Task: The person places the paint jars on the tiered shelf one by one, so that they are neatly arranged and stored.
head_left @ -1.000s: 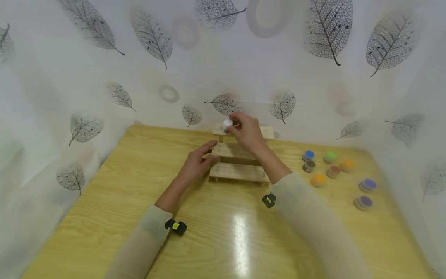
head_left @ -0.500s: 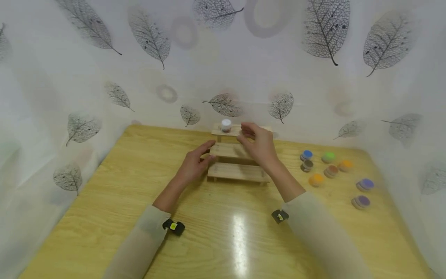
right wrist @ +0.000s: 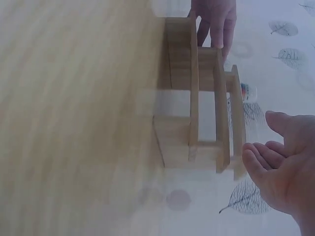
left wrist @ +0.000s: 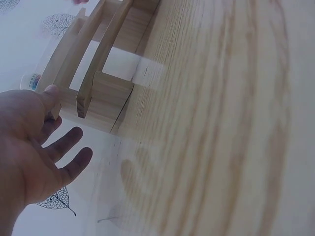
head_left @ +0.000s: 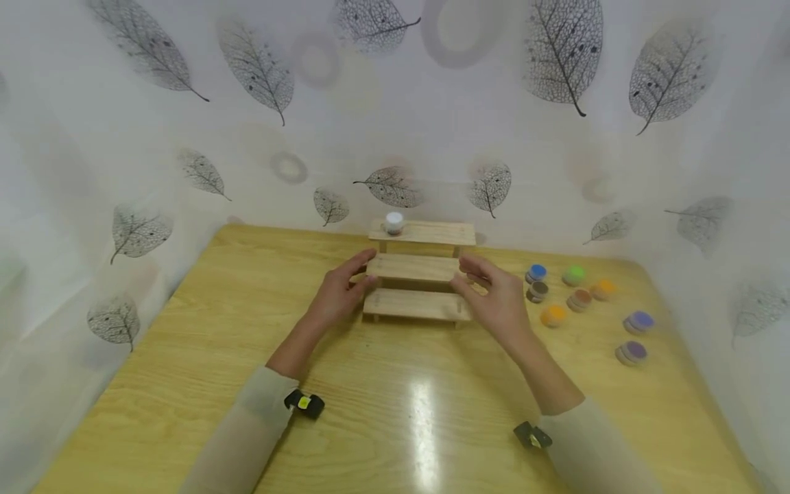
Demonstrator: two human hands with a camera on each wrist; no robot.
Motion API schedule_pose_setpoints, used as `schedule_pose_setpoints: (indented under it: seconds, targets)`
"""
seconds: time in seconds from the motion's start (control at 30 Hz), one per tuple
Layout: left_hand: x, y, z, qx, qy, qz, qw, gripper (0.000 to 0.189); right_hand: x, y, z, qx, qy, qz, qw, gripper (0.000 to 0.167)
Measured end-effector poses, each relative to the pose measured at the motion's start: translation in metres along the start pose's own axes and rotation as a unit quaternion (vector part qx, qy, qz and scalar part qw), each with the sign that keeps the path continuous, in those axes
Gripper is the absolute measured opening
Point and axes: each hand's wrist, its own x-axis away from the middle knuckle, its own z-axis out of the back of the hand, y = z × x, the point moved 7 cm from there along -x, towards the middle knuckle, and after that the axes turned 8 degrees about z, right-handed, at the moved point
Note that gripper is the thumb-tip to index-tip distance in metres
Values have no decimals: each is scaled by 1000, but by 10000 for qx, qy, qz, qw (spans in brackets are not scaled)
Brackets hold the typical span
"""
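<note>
A three-tier wooden stand (head_left: 420,267) stands against the back of the table. On the left part of its top step sits a small white-lidded jar (head_left: 393,223), its printed side showing in the right wrist view. My left hand (head_left: 338,296) holds the left end of the middle step between thumb and forefinger; the other fingers (left wrist: 78,160) spread free below. At the opposite end is my right hand (head_left: 501,302), which holds nothing. In the right wrist view its fingers (right wrist: 256,164) are loosely bent beside the stand, with the thumb raised apart from them.
Right of the stand, several small jars are scattered, among them a blue-lidded jar (head_left: 535,273), a green-lidded jar (head_left: 574,276) and a purple-lidded jar (head_left: 632,353). A leaf-patterned cloth (head_left: 370,103) hangs behind and along the sides of the wooden table (head_left: 345,425).
My right hand has let go of the white-lidded jar on the top step and moved down and right to the middle step's right end. My left hand has stayed at the stand.
</note>
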Motion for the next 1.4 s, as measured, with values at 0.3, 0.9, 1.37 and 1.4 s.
schedule_pose_setpoints:
  seconds: [0.3, 0.9, 1.37, 1.4]
  targets:
    - [0, -2, 0, -33, 14, -34, 10000, 58, 47, 13, 37, 646, 188, 151, 9976, 45]
    - [-4, -11, -3, -9, -14, 138, 9999, 57, 95, 59, 124, 1625, 18, -966, 9820, 56]
    - [-1, -5, -1, 8, 9, 115, 9999, 57, 90, 97, 137, 1357, -281, -1324, 9815, 64]
    - [-1, -5, -1, 14, 1, 88, 10000, 57, 89, 99, 137, 1410, -261, -1295, 9812, 62]
